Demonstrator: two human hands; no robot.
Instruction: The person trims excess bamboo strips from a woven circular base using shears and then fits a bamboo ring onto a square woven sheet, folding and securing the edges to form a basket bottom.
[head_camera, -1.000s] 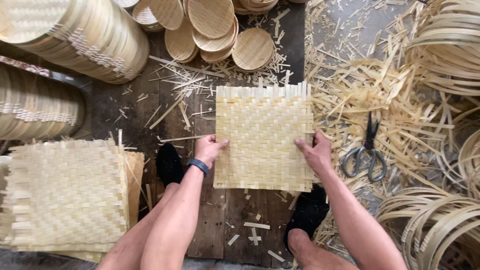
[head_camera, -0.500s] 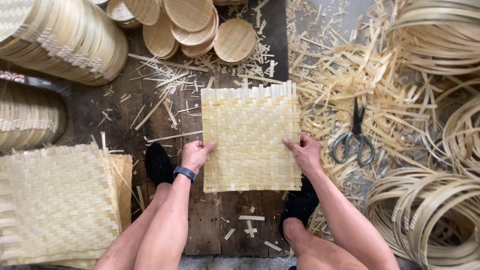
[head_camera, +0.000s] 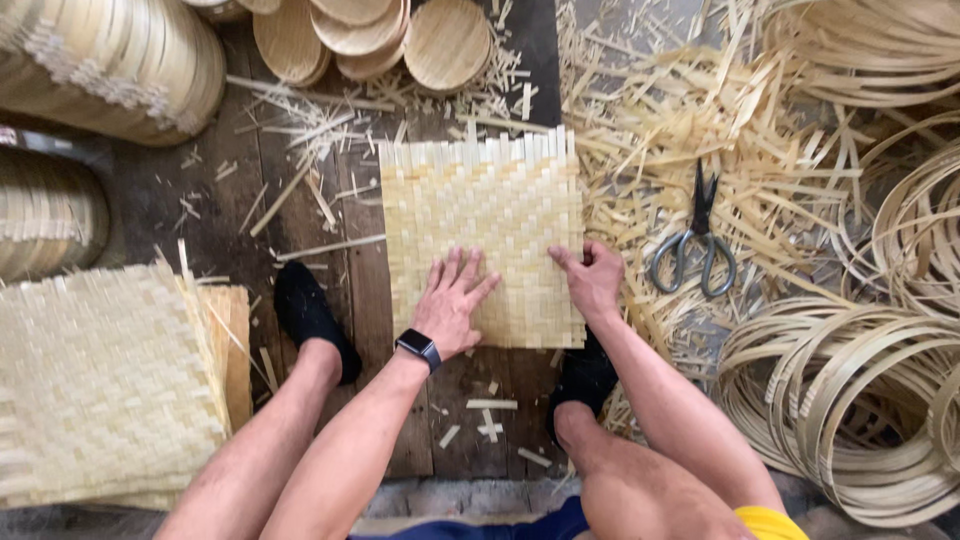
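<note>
We see a square woven bamboo mat (head_camera: 480, 230) lying flat on the dark plank floor (head_camera: 300, 210), centre of the frame. Its top edge has loose strip ends sticking up.

Left hand (head_camera: 452, 305): open, fingers spread, palm pressed flat on the mat's lower middle. Nothing gripped. A black smartwatch (head_camera: 419, 348) sits on that wrist.

Right hand (head_camera: 592, 280): at the mat's lower right edge, fingers loosely curled, thumb lying on the weave. We cannot tell if the fingers wrap under the edge.

Feet in black socks: one (head_camera: 310, 315) left of the mat, one (head_camera: 583, 375) just below its lower right corner, partly under the right forearm.

Around it:
- Stack of similar woven mats (head_camera: 105, 385), lower left of the frame, well apart from the centre mat.
- Scissors (head_camera: 695, 250) with grey handles, right of the mat, lying on a heap of bamboo strip offcuts (head_camera: 680, 130).
- Coiled bamboo hoops (head_camera: 850, 400), lower right and along the right edge.
- Round woven discs (head_camera: 370, 40), overlapping, top centre.
- Stacked round bamboo frames (head_camera: 110, 60), upper left, with more at the left edge.
- Short bamboo chips scattered on the planks below and upper left of the mat.
</note>
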